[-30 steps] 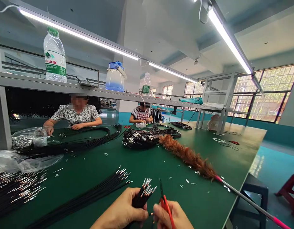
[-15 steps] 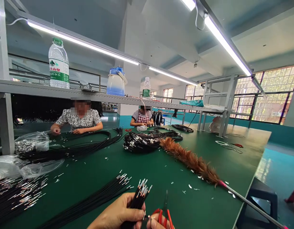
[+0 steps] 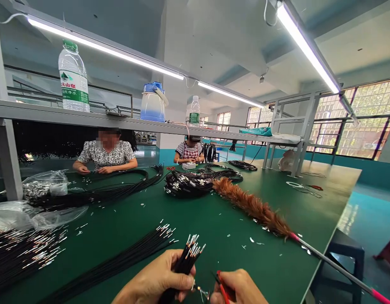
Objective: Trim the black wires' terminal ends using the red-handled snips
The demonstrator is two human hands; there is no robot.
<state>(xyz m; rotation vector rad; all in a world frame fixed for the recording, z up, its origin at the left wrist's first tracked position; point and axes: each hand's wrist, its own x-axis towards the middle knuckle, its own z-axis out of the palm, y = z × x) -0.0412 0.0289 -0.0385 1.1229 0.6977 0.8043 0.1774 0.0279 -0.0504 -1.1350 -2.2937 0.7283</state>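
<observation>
Left hand closed round a small bundle of black wires, metal tips fanned upward, low centre of view just above the green surface. Right hand wrapped on red-handled snips, blades pointing toward one loose wire end between the two hands. Wires look light, thin and limp; the bundle would splay if held loosely, so best gripped on the insulation below the tips, which look small and easily bent. Just left, a long sheaf of wires lies flat. Beyond, a feather duster lies diagonally, metal scraps scattered around. Farther off, coiled wire piles, and two seated people working. Overhead shelf carries a water bottle and jug.
</observation>
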